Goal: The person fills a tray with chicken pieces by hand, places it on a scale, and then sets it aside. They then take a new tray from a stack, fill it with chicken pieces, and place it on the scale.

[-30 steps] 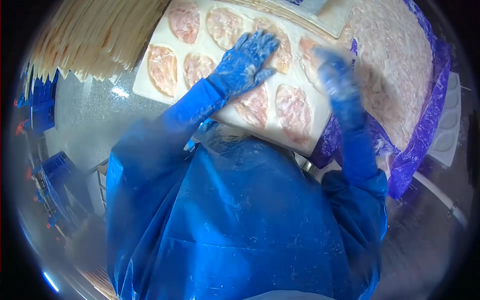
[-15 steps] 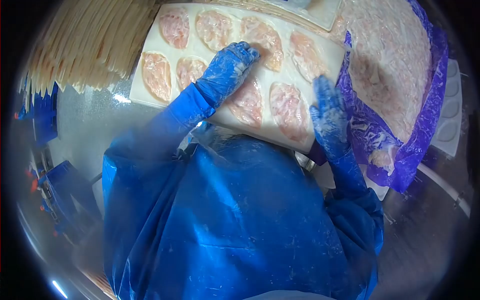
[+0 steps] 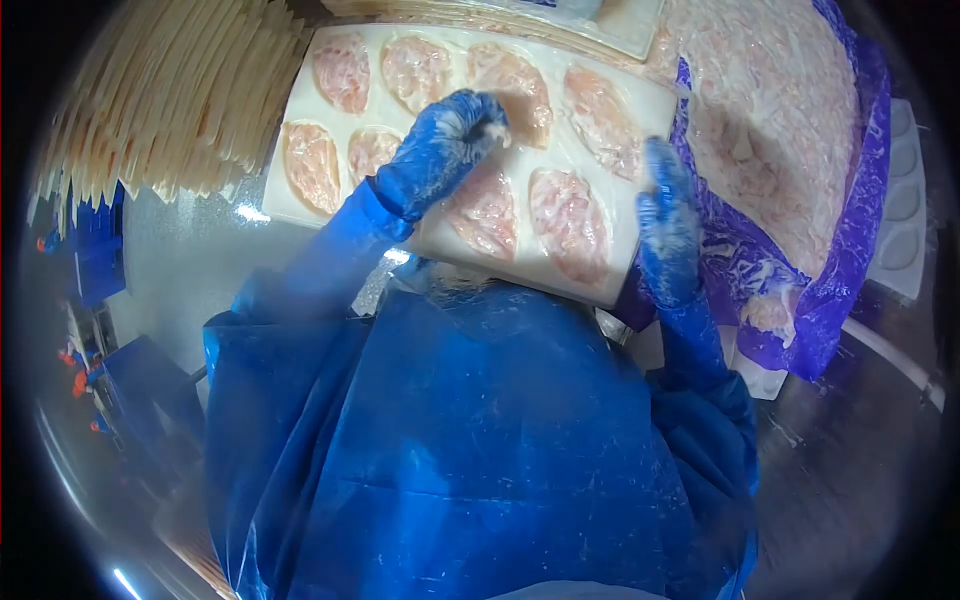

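A white mould tray [image 3: 440, 238] with leaf-shaped hollows lies in front of me, its hollows filled with pale pink raw meat [image 3: 568, 225] that looks like chicken. My left hand [image 3: 440, 155], in a smeared blue glove, is closed above the tray's middle. A small whitish-pink scrap of meat [image 3: 498, 132] shows at its fingertips. The hand and wrist partly cover two filled hollows. Beside the tray's right edge is my right hand [image 3: 668, 235], gloved in blue too, its fingers stretched out and slightly blurred, with nothing seen in it.
To the right, a large mass of raw meat [image 3: 775, 120] rests on purple plastic sheeting [image 3: 865, 190]. Many thin pale trays [image 3: 170, 100] stand in a row at upper left. More trays [image 3: 625, 25] are stacked behind. Another moulded tray [image 3: 905, 200] is at far right.
My left hand has lifted slightly and turned, its fingers curled in more. My right hand has shifted a little right, away from the tray's edge. The tray appears slightly lower in view.
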Available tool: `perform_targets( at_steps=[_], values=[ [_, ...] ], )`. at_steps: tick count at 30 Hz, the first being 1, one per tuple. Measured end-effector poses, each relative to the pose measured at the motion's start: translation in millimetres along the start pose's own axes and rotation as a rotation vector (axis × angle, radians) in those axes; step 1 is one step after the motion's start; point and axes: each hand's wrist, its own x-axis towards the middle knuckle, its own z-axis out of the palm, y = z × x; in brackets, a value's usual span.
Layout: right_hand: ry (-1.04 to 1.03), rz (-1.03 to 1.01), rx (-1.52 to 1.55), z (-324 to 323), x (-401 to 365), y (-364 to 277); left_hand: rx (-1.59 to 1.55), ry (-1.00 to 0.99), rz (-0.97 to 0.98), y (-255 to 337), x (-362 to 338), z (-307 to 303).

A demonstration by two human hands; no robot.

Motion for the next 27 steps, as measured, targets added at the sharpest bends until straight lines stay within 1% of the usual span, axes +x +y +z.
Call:
perform_targets(
  at_steps=[1, 2, 4, 5, 7, 8, 10, 11, 12, 13, 14, 15, 16, 17, 18, 19, 20, 21, 22, 23, 24, 25, 26, 27],
  values=[
    [0.106, -0.002, 0.229, 3.3, -8.3, 8.9, -0.147, 0.070, 0.158, 4.0, 5.4, 5.4],
    [0.148, 0.007, 0.329, 5.2, -13.4, 12.3, -0.151, 0.066, 0.154, 21.8, 12.0, 12.2],
    [0.151, 0.030, 0.295, 0.3, -11.2, 3.7, -0.192, 0.081, 0.217, 58.2, 23.8, 27.5],
    [0.151, 0.033, 0.268, -2.3, -9.0, 0.5, -0.196, 0.079, 0.220, 49.9, 26.0, 38.4],
    [0.135, 0.037, 0.212, -9.9, -5.2, -3.0, 0.820, -0.098, 0.587, 20.3, 25.7, 60.6],
    [0.132, 0.034, 0.191, -12.8, -2.8, -3.8, 0.823, -0.093, 0.587, 18.9, 20.8, 57.9],
    [0.134, 0.038, 0.176, -15.8, 0.6, -4.6, 0.788, -0.207, 0.387, 18.7, 7.0, 49.2],
    [0.132, 0.053, 0.179, -11.4, -1.4, -3.7, 0.728, -0.104, 0.362, 31.6, 5.2, 46.1],
    [0.125, 0.063, 0.114, -4.8, 1.4, -0.5, 0.724, -0.113, 0.357, 25.9, 3.4, 53.3],
    [0.123, 0.065, 0.046, 0.6, 6.5, 2.0, 0.655, -0.188, 0.393, 15.9, 5.3, 62.6],
    [0.122, 0.059, 0.045, 8.0, 13.0, -0.4, 0.589, -0.257, 0.427, 9.9, 7.7, 67.1],
    [-0.050, -0.073, -0.208, 18.3, 21.2, -5.3, 0.662, -0.293, 0.446, 10.3, 10.9, 64.9],
    [-0.218, -0.200, -0.460, 26.6, 25.7, -7.5, 0.671, -0.289, 0.447, 9.4, 14.8, 58.2],
    [-0.384, -0.197, -0.562, 34.5, 19.6, -4.3, 0.674, -0.159, 0.447, 11.2, 17.6, 47.3],
    [-0.380, -0.202, -0.556, 33.3, 23.6, -3.4, 0.677, -0.023, 0.443, 14.1, 20.9, 33.6],
    [-0.325, -0.189, -0.445, 29.0, 33.0, -1.9, 0.607, 0.121, 0.355, 16.3, 24.6, 15.7],
    [-0.281, -0.169, -0.330, 25.5, 39.8, -6.1, 0.515, 0.274, 0.287, 6.6, 36.5, 9.1],
    [-0.227, -0.256, -0.539, 16.2, 58.1, -19.6, 0.532, 0.383, 0.254, -7.3, 55.4, 8.0],
    [-0.239, -0.269, -0.535, 25.4, 67.6, -19.7, 0.548, 0.495, 0.223, -14.7, 69.6, 12.0],
    [-0.163, -0.277, -0.488, 36.1, 82.0, -17.3, 0.549, 0.507, 0.214, -18.7, 70.4, 24.4],
    [-0.086, -0.284, -0.440, 47.2, 97.7, -13.1, 0.622, 0.379, 0.215, -25.0, 67.8, 40.7],
    [-0.187, -0.294, -0.522, 75.9, 92.8, 18.9, 0.693, 0.245, 0.218, -28.7, 65.2, 52.0],
    [-0.187, -0.300, -0.522, 75.0, 95.8, 21.8, 0.789, 0.161, 0.240, -22.5, 58.4, 55.6],
    [-0.188, -0.325, -0.534, 75.3, 97.2, 21.6, 0.770, 0.098, 0.274, -22.4, 57.9, 46.3]
  ],
)
